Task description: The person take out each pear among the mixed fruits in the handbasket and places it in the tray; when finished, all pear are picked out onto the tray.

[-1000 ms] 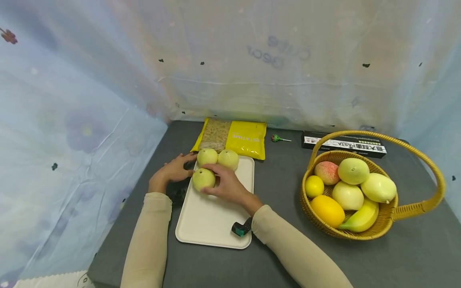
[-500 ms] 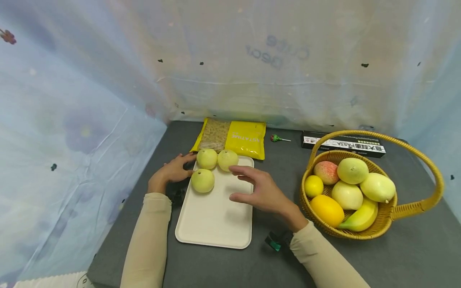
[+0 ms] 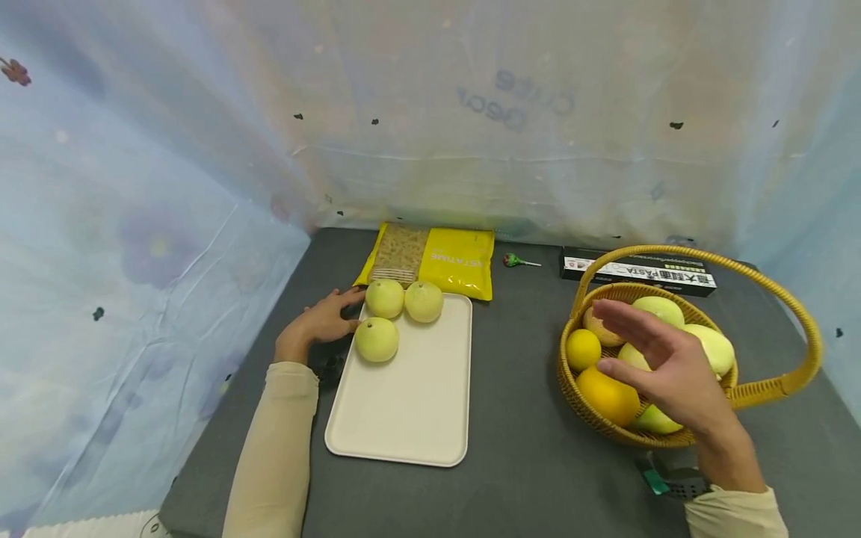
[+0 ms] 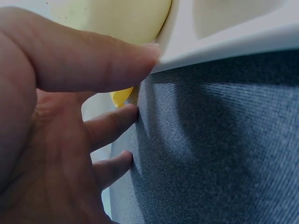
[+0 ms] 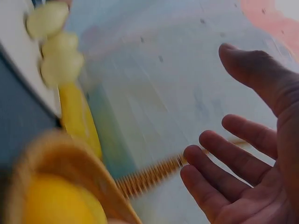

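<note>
Three round pale yellow-green fruits [image 3: 377, 340] sit at the far left of a cream tray [image 3: 410, 403]. My left hand [image 3: 323, 321] rests beside them at the tray's left edge, fingers spread. In the left wrist view its thumb [image 4: 98, 60] lies against the tray's rim, while fingertips touch the dark cloth. My right hand [image 3: 682, 377] is above a wicker basket [image 3: 570, 392], fingers extended, thumb apart, holding nothing. It partly covers the fruit inside: a small yellow fruit [image 3: 582, 350], an orange-yellow fruit [image 3: 608, 396] and several pale green ones [image 3: 714, 350].
A yellow pasta bag [image 3: 460, 258] lies behind the tray. Right of it are a lollipop [image 3: 513, 260] and a long black pasta box [image 3: 693, 280]. The basket's tall handle [image 3: 810, 329] arches over its right side. Curtains hang behind and at both sides.
My right hand has let go of the front pale fruit on the tray and swung right to above the basket. My left hand stays at the tray's edge.
</note>
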A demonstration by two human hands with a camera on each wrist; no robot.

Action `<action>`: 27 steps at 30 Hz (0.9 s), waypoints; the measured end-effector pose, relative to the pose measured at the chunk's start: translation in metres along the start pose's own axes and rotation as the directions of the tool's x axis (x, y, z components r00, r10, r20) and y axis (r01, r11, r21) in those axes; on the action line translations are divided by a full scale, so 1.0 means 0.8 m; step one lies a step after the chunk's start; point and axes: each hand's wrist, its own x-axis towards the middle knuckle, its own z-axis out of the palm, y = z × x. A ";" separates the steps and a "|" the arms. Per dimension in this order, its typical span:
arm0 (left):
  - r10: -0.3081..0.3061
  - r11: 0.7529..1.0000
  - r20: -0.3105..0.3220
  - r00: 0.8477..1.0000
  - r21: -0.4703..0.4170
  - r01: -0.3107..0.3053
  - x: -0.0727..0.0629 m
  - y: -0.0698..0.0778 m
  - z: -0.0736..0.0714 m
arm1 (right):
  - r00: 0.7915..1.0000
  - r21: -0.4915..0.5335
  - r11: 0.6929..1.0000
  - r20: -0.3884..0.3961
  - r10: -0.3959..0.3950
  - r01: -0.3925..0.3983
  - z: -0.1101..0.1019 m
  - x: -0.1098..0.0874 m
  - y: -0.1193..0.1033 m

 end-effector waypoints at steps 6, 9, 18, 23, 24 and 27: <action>0.000 1.000 0.000 1.000 -0.005 0.000 0.000 -0.001 0.000 | 0.993 -0.066 0.998 -0.113 0.013 -0.020 -0.046 -0.026 0.002; -0.001 1.000 0.000 1.000 -0.007 0.001 0.000 -0.001 0.000 | 0.986 -0.149 0.987 -0.163 0.027 -0.052 -0.058 -0.030 -0.001; -0.001 1.000 -0.004 1.000 0.002 0.001 0.000 0.001 0.001 | 0.959 -0.355 0.912 -0.258 0.113 -0.203 -0.078 -0.030 -0.001; -0.001 1.000 -0.007 1.000 -0.006 0.001 -0.002 0.001 0.002 | 0.948 -0.385 0.888 -0.283 0.144 -0.249 -0.082 -0.024 0.006; -0.001 1.000 -0.007 1.000 -0.008 0.001 -0.002 0.000 0.002 | 0.946 -0.391 0.885 -0.289 0.145 -0.255 -0.083 -0.023 0.009; -0.002 1.000 -0.007 1.000 -0.006 0.002 -0.002 0.000 0.002 | 0.936 -0.408 0.867 -0.313 0.162 -0.287 -0.085 -0.019 0.017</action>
